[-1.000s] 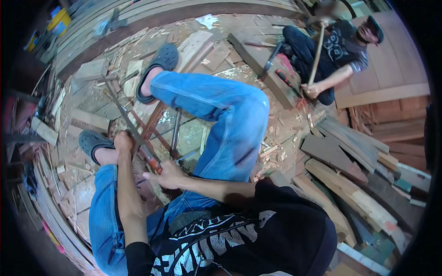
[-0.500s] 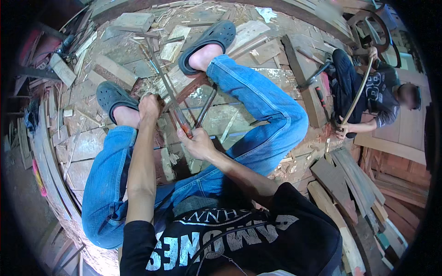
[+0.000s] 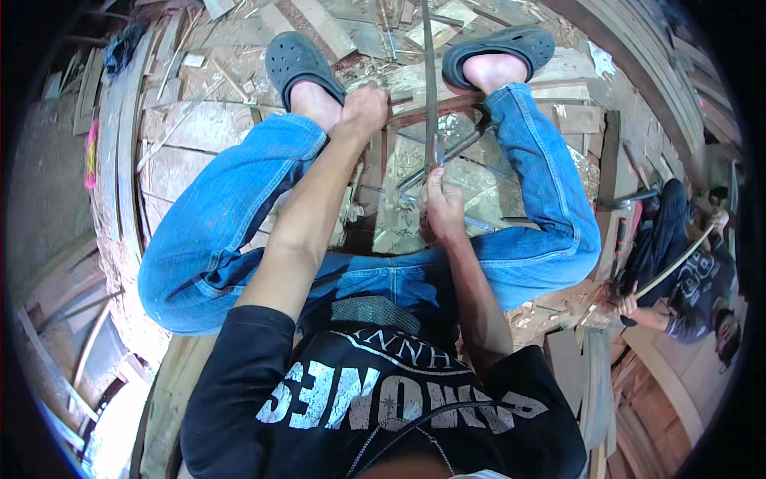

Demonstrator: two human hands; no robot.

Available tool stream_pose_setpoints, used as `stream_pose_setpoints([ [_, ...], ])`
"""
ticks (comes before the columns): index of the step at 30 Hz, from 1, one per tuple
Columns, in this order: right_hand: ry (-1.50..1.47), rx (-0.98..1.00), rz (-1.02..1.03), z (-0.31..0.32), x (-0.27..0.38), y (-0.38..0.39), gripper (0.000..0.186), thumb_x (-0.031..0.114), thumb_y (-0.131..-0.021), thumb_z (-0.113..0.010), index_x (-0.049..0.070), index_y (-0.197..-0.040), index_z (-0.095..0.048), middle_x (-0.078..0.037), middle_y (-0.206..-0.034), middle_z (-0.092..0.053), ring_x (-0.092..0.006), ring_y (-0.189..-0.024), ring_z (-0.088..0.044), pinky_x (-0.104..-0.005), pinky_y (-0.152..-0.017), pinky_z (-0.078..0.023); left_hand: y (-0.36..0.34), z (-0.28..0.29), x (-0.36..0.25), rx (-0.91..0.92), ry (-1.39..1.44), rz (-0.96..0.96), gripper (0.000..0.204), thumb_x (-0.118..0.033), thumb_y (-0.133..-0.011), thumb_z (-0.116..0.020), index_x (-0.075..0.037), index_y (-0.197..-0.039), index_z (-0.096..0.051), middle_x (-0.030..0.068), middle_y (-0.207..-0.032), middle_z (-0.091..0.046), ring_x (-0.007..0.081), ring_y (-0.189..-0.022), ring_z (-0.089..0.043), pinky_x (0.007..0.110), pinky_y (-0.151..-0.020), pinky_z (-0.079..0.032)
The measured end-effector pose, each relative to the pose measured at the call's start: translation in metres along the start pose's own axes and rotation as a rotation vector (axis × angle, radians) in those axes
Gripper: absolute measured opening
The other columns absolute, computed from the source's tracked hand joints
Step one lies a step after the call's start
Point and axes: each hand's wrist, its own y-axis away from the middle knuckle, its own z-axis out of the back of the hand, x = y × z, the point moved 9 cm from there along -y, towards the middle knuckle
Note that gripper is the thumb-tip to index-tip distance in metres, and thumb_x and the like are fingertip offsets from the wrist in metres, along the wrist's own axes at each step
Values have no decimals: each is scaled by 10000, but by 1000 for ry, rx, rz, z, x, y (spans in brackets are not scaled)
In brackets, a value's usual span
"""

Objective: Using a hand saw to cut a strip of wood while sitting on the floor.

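My left hand (image 3: pixel 365 109) is closed beside my left shoe (image 3: pixel 302 72), its fingers around the left end of a reddish-brown wood strip (image 3: pixel 412 113). That strip runs across between my feet toward my right shoe (image 3: pixel 499 54). My right hand (image 3: pixel 443 206) grips the handle of a long, flat metal tool (image 3: pixel 431 88), its thumb lying along the top. The narrow dark blade points away from me and crosses over the wood strip. Beneath it, a dark metal bar (image 3: pixel 455 152) lies at a slant on the floor. My fingertips are partly hidden.
Wood offcuts (image 3: pixel 323 28) and shavings are scattered around my feet. Long boards (image 3: pixel 120 144) run along the left side, and stacked beams (image 3: pixel 638 72) at the far right. Another person (image 3: pixel 690 279) sits at right holding a bent wood strip (image 3: pixel 678 265). Planks (image 3: pixel 597 383) lie at lower right.
My view has turned, so the scene sits rotated and my legs lie more centrally. The tool, earlier slanting up to the left, now points straight ahead. Both hands keep their grips.
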Motion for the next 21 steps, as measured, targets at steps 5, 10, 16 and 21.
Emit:
stream_pose_setpoints([
  [5,52,14,-19,-3,5,-9,562,402,-960,-444,74,-505,-421,22,-489,-410,-70,-450,-362,-259,-433,-297,0,-9,2,-1,-29,-19,243,-135,-828,-473,-66,-926,-684,170,-1058,-592,286,-1015,-589,389,-823,-509],
  [10,79,43,-73,-8,-3,-8,554,401,-955,-457,80,-505,-421,27,-488,-402,-62,-451,-353,-255,-429,-286,-3,-12,5,16,-85,-28,273,-112,-845,-444,-84,-986,-676,176,-1053,-578,325,-965,-606,412,-819,-502],
  [16,94,40,-66,-9,-1,-9,539,393,-956,-460,92,-511,-414,42,-484,-375,-56,-443,-329,-257,-422,-270,-2,-9,2,-32,-44,-25,266,-137,-840,-451,-86,-954,-686,152,-1070,-595,288,-1021,-580,384,-827,-507],
  [21,36,91,-86,-11,-7,-11,538,381,-962,-452,91,-510,-411,44,-484,-368,-56,-440,-326,-253,-419,-263,-2,-11,2,41,-85,-5,274,-138,-845,-446,-96,-980,-682,156,-1090,-590,290,-1035,-575,386,-841,-501],
])
